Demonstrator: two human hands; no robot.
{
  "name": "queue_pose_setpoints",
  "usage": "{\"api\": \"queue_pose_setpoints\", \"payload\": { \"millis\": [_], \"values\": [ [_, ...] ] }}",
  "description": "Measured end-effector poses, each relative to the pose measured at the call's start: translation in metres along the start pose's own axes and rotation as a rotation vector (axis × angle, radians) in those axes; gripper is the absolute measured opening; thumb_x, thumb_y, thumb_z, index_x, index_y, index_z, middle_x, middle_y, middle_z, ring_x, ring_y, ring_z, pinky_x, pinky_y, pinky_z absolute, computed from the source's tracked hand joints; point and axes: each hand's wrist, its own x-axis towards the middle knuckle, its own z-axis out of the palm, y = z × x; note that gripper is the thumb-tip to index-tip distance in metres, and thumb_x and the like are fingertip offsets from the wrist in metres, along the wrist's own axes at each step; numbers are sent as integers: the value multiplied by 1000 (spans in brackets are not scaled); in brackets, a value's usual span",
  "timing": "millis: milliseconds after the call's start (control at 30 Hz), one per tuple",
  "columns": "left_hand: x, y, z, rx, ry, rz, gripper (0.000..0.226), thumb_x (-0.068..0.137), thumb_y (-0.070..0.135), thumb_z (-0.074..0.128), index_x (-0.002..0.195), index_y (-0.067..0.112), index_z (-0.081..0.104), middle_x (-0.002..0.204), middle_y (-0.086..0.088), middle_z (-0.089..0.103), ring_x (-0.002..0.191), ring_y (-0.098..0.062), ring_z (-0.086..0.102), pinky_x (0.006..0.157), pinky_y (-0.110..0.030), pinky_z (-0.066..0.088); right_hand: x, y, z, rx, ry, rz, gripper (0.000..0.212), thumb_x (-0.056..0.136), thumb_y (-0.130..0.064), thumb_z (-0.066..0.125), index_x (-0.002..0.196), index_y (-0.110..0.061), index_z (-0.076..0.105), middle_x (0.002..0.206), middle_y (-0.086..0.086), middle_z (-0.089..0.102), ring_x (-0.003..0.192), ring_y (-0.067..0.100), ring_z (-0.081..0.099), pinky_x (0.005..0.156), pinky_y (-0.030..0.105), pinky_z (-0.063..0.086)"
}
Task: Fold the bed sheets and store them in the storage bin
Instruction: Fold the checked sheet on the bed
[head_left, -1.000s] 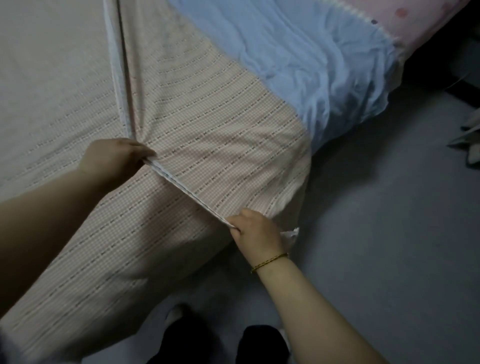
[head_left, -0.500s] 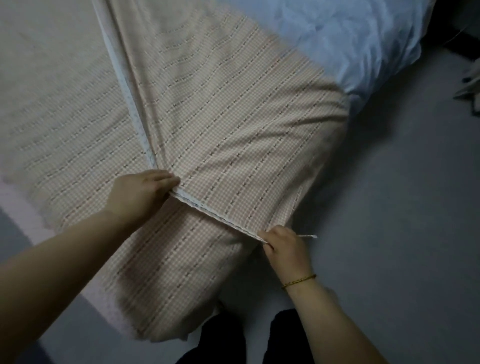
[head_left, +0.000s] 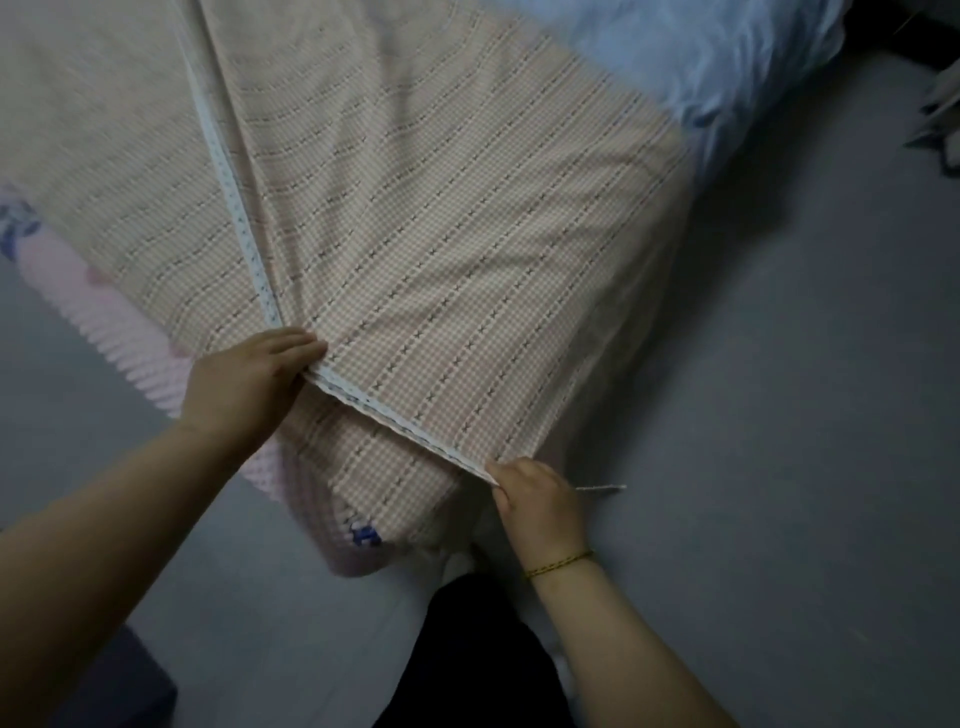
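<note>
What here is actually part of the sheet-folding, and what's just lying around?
In the job:
- checked sheet
- its white trimmed edge, stretched between the hands
- left hand and right hand, both pinching that edge

Lying about:
- blue fabric beyond the sheet
- pink ribbed cover underneath
- blurred items on the floor

No storage bin is in view.

Left hand (head_left: 249, 384): bare, forearm unsleeved.
Right hand (head_left: 540, 504): bare, forearm unsleeved.
Bracelet (head_left: 558, 565): thin, braided, yellow-gold, round the right wrist.
Trousers (head_left: 467, 649): black, plain.
</note>
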Motion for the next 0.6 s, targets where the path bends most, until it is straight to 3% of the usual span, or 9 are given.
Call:
{"api": "queue_pose_setpoints", "payload": {
  "millis": [133,300,367,433,500,600],
  "values": [
    [-25,-12,-7,30,-10,38,26,60,-1,64,84,-4,73,84,-25,70,68,-44,68,48,-49,52,-16,-25,2,-5,33,-20,32,65,-20,41,62,-17,72,48,-2,56,41,15,54,41,21,36],
    [-35,-35,-9,23,-106,26,43,46,-20,81,86,-5,73,86,-27,69,69,-47,67,48,-52,52,-26,-53,14,-39,-5,44,32,65,-17,39,60,-18,70,49,-2,54,42,13,52,37,18,32],
    [-35,-36,-3,9,-116,94,37,49,-14,83,84,-5,73,84,-26,70,68,-45,67,46,-50,53,-30,-55,23,-45,-34,106,31,65,-16,39,61,-18,70,51,-3,54,42,12,52,36,17,32],
    [-36,-44,2,7,-86,196,17,67,6,73,81,-4,74,82,-23,71,66,-42,68,46,-46,53,-35,-61,32,-51,-68,172,26,65,-15,37,63,-18,64,53,-3,55,43,11,53,37,18,34],
    [-39,-56,5,-3,-84,265,31,76,19,51,82,-1,75,83,-19,72,68,-38,70,50,-42,54,-43,-69,42,-83,-78,222,13,65,-15,36,72,-20,46,56,-3,54,47,7,50,39,16,31],
    [-36,-71,10,6,-80,371,36,77,22,46,83,2,75,85,-16,73,70,-33,71,61,-40,54,-49,-83,50,-65,0,345,12,64,-13,35,74,-19,30,57,2,53,62,12,35,54,24,32]
  ]
}}
